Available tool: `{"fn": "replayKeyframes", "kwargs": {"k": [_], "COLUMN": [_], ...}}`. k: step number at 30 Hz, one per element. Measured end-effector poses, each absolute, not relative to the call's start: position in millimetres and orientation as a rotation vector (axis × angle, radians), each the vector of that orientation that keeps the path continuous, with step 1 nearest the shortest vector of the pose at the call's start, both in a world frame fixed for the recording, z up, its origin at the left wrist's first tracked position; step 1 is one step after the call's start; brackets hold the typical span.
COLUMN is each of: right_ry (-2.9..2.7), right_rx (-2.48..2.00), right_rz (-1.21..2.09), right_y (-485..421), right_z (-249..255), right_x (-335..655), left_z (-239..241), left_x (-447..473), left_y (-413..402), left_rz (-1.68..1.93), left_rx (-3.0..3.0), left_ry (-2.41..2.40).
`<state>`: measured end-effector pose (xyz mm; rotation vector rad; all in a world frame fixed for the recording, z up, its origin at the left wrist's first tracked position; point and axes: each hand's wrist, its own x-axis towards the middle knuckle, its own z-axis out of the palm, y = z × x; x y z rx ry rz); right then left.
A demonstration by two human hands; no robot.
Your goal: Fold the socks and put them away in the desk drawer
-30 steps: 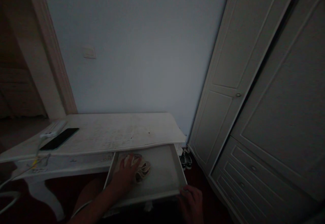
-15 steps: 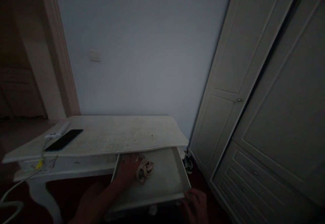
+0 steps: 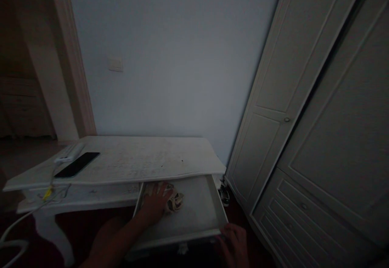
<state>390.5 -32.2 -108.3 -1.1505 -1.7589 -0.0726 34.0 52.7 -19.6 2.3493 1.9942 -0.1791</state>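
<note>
A shallow drawer (image 3: 199, 215) is pulled out from the right part of a worn white table (image 3: 142, 154). Inside, on the left, lies a crumpled beige cloth (image 3: 175, 203). My left hand (image 3: 154, 203) grips this cloth from above against the drawer floor, its fingers somewhat apart over the top. Folds of cloth bulge out at the hand's right side. At the drawer's front right corner, my right hand (image 3: 234, 239) has its fingers closed over the edge. Its lower fingers are dim and partly hidden.
A black phone (image 3: 77, 165) lies on the table's left end beside a white box-like item (image 3: 71, 153). A white cable (image 3: 22, 223) with a yellow tag hangs there. A tall white wardrobe (image 3: 264, 138) stands at the right. Shoes (image 3: 224, 196) sit beside the table.
My left hand has shifted slightly with the cloth, and its fingers look more spread. The right hand stays at the drawer corner. The view has tilted a little.
</note>
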Motion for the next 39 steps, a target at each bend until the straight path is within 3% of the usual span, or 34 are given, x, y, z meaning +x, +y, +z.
{"fn": "replayKeyframes", "kwargs": {"k": [20,33,39], "right_ry": [-1.749,-1.746,-1.771], "right_rx": [-1.134,-1.115,-1.069], "right_rz": [-0.067,-0.02,-0.065], "right_y": [-29,-25,-22], "right_z": [-116,-123,-123], "right_x": [390,389,390], "left_z": [-32,-11,-15], "left_x": [29,87,128], "left_y": [76,113,118], "left_rz": [0.027,0.013,0.062], "left_rx": [2.109,1.957,2.152], "left_ry": [2.328,2.448,2.341]}}
